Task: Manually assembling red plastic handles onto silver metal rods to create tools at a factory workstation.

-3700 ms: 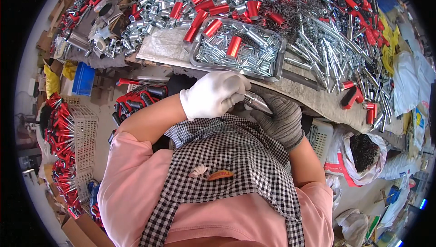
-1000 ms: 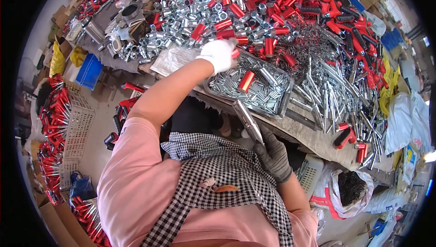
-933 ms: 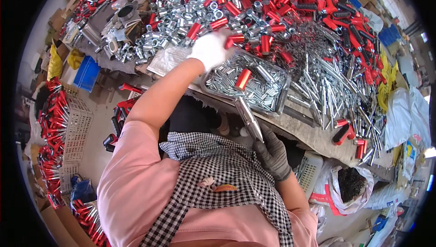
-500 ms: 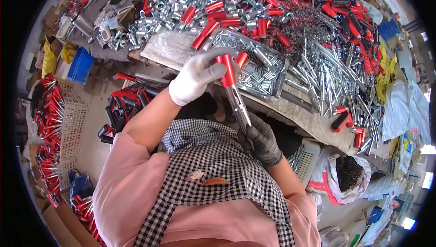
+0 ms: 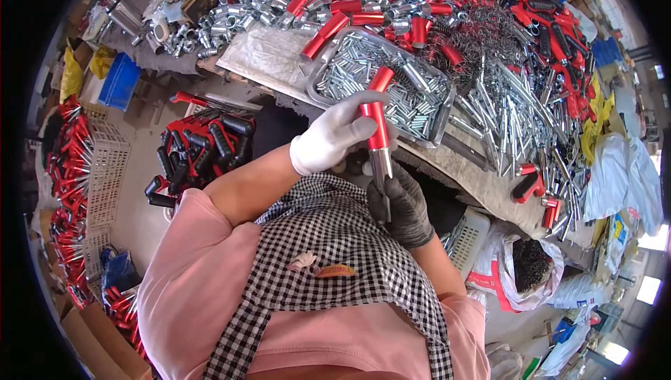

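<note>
My left hand (image 5: 337, 134), in a white glove, is closed around the red sleeve (image 5: 377, 132) at the upper end of a metal tube. In a dark grey glove, my right hand (image 5: 404, 211) grips the shiny metal tube (image 5: 379, 163) lower down, in front of my apron. Slots show in the tube's side, and its lower end lies against the right palm. Just beyond the left fingers, a second red tube (image 5: 381, 78) overlaps a clear tray (image 5: 442, 118) of small silver pins; whether it touches the hand I cannot tell.
Silver rings (image 5: 262, 4), red tubes, springs (image 5: 482, 34) and silver rods (image 5: 514, 111) cover the bench. Red-and-black handles (image 5: 199, 146) are heaped below at left, near a crate (image 5: 105, 170) of red-handled parts. An open white sack (image 5: 535, 268) holds dark small parts at right.
My left hand has come down and to the right along with the red sleeve, nearer my right hand. The tube stands more upright now. The whole view has shifted slightly.
</note>
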`<state>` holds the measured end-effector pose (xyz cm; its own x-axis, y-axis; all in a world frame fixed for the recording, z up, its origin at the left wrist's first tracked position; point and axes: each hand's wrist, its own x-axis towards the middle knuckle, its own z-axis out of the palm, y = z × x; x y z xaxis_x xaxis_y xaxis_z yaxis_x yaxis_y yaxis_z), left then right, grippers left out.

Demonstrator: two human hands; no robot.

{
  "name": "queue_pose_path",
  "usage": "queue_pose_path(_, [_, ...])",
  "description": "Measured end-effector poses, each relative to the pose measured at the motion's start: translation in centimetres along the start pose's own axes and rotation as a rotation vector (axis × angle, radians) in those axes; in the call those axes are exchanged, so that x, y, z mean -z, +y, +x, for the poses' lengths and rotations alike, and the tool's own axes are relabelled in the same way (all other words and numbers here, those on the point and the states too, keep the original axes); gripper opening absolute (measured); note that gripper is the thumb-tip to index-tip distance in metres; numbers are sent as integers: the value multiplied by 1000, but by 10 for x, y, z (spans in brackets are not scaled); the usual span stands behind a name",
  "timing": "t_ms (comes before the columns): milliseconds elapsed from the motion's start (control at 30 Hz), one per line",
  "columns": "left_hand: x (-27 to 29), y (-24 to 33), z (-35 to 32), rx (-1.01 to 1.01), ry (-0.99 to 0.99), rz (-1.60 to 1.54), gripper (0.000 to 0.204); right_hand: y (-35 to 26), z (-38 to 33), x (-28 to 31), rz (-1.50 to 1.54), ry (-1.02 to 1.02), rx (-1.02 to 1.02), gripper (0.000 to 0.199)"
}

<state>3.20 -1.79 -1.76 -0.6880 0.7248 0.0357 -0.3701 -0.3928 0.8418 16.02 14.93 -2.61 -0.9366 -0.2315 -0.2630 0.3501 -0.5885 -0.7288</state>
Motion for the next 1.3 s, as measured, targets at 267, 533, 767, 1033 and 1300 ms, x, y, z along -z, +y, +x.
queue_pose_path(267, [-17, 1, 8, -132, 201, -303, 34, -6, 24, -13, -346, -14, 3, 68])
queue_pose_path(533, [-17, -13, -23, 190, 297, -103, 34, -93, 90, 24, -1866, 401, 381, 41])
queue_pose_path(767, [-28, -11, -39, 322, 239, -156, 32, -100, 141, 30, -2299, 482, 70, 40])
queue_pose_path(1033, [-42, -10, -46, 446, 204, -121, 24, -122, 122, 46, -2160, 410, 410, 29])
queue_pose_path(1300, [-45, 16, -17, 267, 151, 535, 15, -129, 79, 82, -1097, 332, 548, 21])
